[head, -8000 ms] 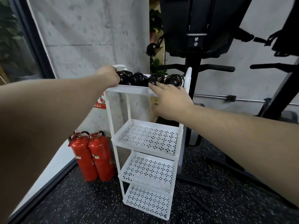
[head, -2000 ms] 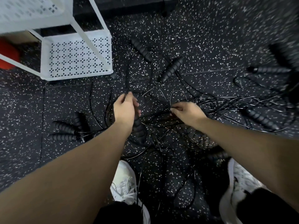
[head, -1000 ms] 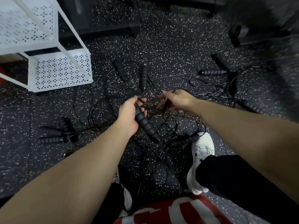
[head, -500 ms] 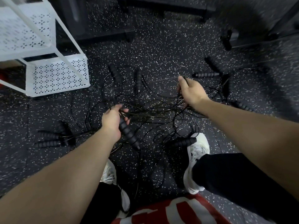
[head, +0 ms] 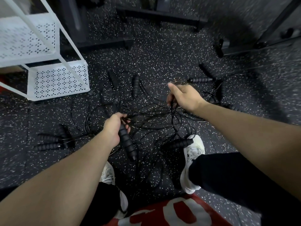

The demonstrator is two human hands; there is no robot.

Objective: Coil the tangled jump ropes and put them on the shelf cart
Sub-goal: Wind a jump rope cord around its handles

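Two hands are working over the tangled jump ropes (head: 146, 121) sprawling on the floor. Nearest, the left hand (head: 114, 128) is wrapping its fingers round a ribbed handle (head: 127, 142), probably anchoring one rope. Beyond the tangle's middle, the right hand (head: 184, 97) is pinching thin cord and lifting it, seemingly drawing it free. Farthest, left of the tangle, the shelf cart (head: 57, 62) is showing only bare perforated lower trays.
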